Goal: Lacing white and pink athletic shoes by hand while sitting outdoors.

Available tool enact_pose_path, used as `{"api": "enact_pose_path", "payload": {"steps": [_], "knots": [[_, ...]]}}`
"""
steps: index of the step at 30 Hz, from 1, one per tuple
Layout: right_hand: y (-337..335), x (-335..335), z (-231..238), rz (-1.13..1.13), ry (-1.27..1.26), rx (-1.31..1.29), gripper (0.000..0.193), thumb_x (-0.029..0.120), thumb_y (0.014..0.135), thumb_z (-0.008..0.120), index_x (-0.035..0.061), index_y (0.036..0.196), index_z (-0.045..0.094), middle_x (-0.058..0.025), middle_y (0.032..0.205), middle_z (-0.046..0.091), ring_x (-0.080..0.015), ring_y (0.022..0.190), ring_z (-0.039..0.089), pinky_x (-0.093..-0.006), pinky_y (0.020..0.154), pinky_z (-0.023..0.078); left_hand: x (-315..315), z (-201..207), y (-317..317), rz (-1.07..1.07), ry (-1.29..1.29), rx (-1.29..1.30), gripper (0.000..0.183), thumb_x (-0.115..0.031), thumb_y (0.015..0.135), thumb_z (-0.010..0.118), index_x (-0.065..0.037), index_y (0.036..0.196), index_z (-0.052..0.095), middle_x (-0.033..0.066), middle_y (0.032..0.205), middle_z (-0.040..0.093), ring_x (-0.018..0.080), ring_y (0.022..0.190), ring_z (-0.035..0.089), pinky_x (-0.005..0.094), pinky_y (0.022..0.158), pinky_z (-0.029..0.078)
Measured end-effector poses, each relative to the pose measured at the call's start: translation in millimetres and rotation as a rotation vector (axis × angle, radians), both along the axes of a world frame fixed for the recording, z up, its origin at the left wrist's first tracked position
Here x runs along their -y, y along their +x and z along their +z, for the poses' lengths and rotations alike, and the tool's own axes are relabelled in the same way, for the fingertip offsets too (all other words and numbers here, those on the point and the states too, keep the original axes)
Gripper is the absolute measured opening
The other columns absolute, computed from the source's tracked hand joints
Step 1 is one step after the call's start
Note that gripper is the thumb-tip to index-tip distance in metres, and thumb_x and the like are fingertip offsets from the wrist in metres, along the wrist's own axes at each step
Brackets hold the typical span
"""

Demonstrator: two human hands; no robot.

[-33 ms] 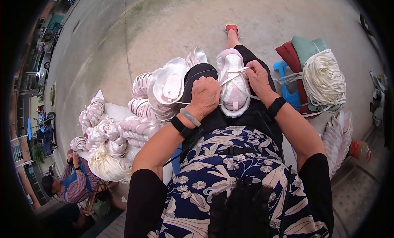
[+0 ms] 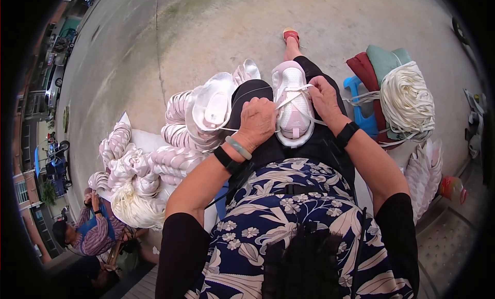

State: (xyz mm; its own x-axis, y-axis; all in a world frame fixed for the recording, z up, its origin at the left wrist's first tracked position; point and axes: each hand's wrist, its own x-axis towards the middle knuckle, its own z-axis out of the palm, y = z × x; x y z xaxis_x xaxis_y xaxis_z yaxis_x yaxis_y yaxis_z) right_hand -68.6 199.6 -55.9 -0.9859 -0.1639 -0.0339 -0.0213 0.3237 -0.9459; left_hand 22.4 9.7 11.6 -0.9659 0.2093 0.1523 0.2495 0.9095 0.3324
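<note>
A white and pale pink shoe upper point(image 2: 295, 118) lies across my thighs with its mesh side up. A white shoelace point(image 2: 292, 99) crosses over its opening. My left hand point(image 2: 257, 122) is closed at the upper's left edge, its fingertips mostly hidden; a length of lace trails out to the left beside it. On the opposite edge, my right hand point(image 2: 326, 100) pinches the lace between thumb and fingers. Left of my knee stands a stack of similar shoe uppers point(image 2: 178, 121), with one opened upper point(image 2: 212, 105) leaning on it.
More bundled uppers point(image 2: 154, 165) and a hank of cream laces point(image 2: 135, 205) lie at left. To the right, another lace bundle point(image 2: 407, 100) rests by folded red and green cloth point(image 2: 382, 61) and a blue stool point(image 2: 363, 111). A person point(image 2: 98, 229) sits at lower left.
</note>
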Motion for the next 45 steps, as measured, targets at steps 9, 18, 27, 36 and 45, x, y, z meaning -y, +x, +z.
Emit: {"api": "enact_pose_path", "payload": {"steps": [9,18,27,36,45], "knots": [[7,-2,9,0.14,-0.037,0.061,0.013,0.013,0.075,0.061,0.0028,0.082,0.058,-0.0079,0.068,0.058,-0.0157,0.063,0.056,-0.0271,0.061,0.045,49,39,56,-0.184,0.013,-0.099,0.011,-0.007,0.071,0.061,-0.008,0.068,0.051,0.0061,0.059,0.046,0.0262,0.055,0.048,0.037,0.058,0.036],[22,-15,35,0.217,0.071,0.084,0.024,0.02,0.075,0.065,0.0029,0.091,0.058,-0.0087,0.08,0.055,-0.0176,0.068,0.054,-0.0288,0.065,0.045,43,34,67,-0.095,-0.021,-0.063,0.011,-0.009,0.075,0.063,-0.007,0.071,0.052,0.0087,0.059,0.049,0.0297,0.056,0.051,0.0378,0.051,0.039],[54,-35,52,0.455,0.463,-0.35,0.025,0.018,0.075,0.062,0.0048,0.093,0.051,-0.0132,0.084,0.053,-0.0321,0.079,0.056,-0.0403,0.067,0.046,48,61,55,0.171,0.483,0.175,0.008,-0.009,0.085,0.057,-0.001,0.082,0.058,0.003,0.06,0.052,0.0125,0.054,0.048,0.0244,0.051,0.039],[38,-35,42,0.54,0.563,-0.453,0.02,0.014,0.077,0.059,0.0046,0.092,0.05,-0.0133,0.081,0.05,-0.0328,0.074,0.056,-0.0409,0.063,0.045,28,101,0,-0.096,0.387,-0.244,0.009,-0.001,0.082,0.057,0.0,0.09,0.061,0.0087,0.071,0.061,0.0155,0.058,0.056,0.0229,0.055,0.042],[42,-33,47,0.492,0.513,-0.408,0.02,0.015,0.077,0.06,0.0058,0.094,0.053,-0.0123,0.08,0.052,-0.0315,0.074,0.056,-0.0394,0.064,0.045,24,132,-117,-0.421,-0.241,-0.594,0.035,0.001,0.073,0.056,-0.011,0.106,0.057,0.0044,0.071,0.061,0.0233,0.06,0.058,0.0317,0.051,0.042]]}}
